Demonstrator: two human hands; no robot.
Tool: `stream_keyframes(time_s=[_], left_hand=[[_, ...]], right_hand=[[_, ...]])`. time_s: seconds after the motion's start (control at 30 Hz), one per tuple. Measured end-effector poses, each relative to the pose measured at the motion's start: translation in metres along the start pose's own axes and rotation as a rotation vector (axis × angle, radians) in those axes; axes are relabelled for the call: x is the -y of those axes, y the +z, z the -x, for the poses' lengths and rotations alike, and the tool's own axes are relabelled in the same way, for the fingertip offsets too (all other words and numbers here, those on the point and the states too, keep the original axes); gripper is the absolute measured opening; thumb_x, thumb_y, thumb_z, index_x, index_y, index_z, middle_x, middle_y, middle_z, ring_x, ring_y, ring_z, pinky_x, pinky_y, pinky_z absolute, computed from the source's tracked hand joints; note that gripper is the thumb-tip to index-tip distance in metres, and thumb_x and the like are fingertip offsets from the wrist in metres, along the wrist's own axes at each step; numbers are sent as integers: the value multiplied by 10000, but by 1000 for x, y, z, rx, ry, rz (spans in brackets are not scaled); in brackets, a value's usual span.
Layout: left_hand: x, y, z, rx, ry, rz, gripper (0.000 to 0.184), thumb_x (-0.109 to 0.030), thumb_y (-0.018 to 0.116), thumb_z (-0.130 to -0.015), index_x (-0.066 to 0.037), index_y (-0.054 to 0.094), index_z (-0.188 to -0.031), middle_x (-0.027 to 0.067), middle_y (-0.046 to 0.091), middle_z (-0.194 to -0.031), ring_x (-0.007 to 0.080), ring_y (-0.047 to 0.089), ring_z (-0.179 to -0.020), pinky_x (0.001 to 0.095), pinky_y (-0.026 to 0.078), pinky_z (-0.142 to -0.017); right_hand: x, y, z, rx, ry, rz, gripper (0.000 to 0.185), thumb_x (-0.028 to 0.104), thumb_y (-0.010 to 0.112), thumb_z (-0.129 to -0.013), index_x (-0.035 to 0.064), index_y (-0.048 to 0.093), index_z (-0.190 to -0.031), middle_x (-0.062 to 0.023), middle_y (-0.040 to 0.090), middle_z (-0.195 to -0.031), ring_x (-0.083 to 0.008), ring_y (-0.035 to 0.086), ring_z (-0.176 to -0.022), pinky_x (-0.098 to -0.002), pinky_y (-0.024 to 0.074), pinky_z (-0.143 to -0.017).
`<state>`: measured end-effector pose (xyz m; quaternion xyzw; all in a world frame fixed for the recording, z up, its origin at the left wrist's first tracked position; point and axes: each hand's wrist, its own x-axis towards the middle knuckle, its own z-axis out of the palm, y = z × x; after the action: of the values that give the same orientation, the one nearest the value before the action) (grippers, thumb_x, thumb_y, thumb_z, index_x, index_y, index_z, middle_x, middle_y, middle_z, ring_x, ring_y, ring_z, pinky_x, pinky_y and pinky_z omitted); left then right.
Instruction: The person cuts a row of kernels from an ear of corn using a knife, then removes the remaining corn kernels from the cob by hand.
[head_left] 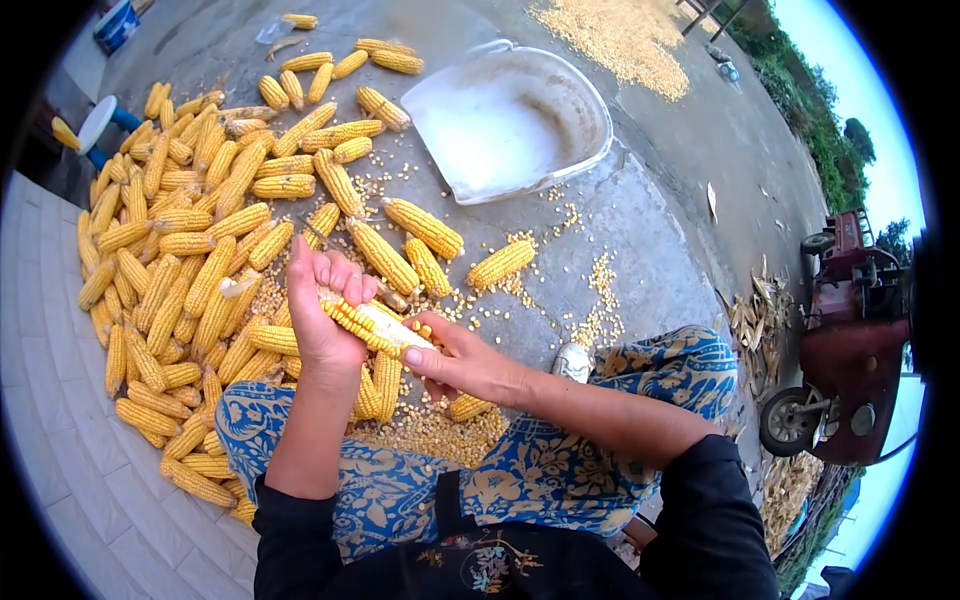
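A partly stripped corn cob [375, 325] is held slantwise between my two hands above my lap. Rows of yellow kernels remain along one side, and the pale core shows on the other. My left hand [328, 305] is closed at the cob's upper left end, its fingers curled. A thin dark strip shows just beyond that thumb; I cannot tell whether the hand holds it. With my right hand [460, 362] I grip the lower right end, thumb on the bare core. Below the hands, loose kernels [440, 435] lie between my legs.
A large pile of corn cobs [190, 270] covers the ground at left, with several scattered farther out. A white scoop-shaped pan [510, 120] lies ahead. Kernels are spread out [630, 40] at the far side. Dry husks [760, 320] and a red three-wheeled vehicle [850, 360] are at right.
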<state>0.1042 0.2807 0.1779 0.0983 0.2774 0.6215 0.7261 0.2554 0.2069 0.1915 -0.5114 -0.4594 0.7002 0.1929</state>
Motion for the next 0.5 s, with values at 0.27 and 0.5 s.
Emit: stream_keyframes(time_s=[0.27,0.5], left_hand=[[8,0,-2,-73,-99,28,402,-387,528,-884,-170,337,-605,-42,320,-530,86,338,-446,249,325,-457],[11,-6,1,-4,-83,-4,370,-370,549,-868,-157,364,-628,-27,351,-546,102,363,-461,270,362,-478]], right_hand=[[-18,10,-4,-123,-168,7,462,449,385,-924,18,533,-1003,-33,479,-687,-114,472,-632,-267,384,-555],[-15,11,-2,-168,220,-526,394,444,341,-935,83,499,-953,-23,494,-693,-82,476,-532,-192,287,-386]])
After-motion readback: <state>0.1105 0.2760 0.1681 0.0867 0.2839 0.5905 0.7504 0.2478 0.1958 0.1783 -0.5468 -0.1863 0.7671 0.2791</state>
